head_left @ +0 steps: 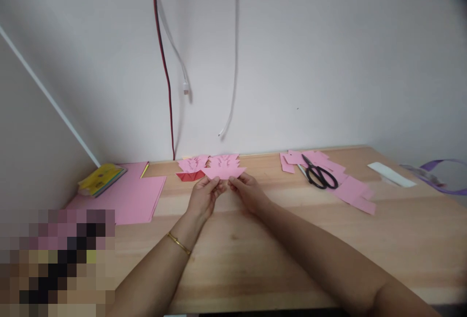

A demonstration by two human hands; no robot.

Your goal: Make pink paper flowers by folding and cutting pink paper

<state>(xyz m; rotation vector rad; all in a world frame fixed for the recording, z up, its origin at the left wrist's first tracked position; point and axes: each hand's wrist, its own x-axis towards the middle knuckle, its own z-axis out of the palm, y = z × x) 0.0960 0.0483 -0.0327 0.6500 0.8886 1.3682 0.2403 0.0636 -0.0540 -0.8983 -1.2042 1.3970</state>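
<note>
A folded pink paper piece (225, 173), wide at the top and narrower below, is pinched between both hands over the wooden table. My left hand (207, 194) grips its lower left part, and my right hand (245, 189) grips its lower right part; thumbs face me. Just left of it lies a red folded paper (189, 176), partly hidden by the held piece. Behind are two groups of folded pink pieces with jagged edges (193, 163), (223, 161).
Pink sheets (140, 200) and a yellow packet (100, 179) lie left, near a pencil (145, 170). Black-handled scissors (321, 177) rest by pink scraps (352, 190) at right. Farther right are a white strip (392, 174) and a purple band (443, 163). Cables (166, 74) hang against the wall.
</note>
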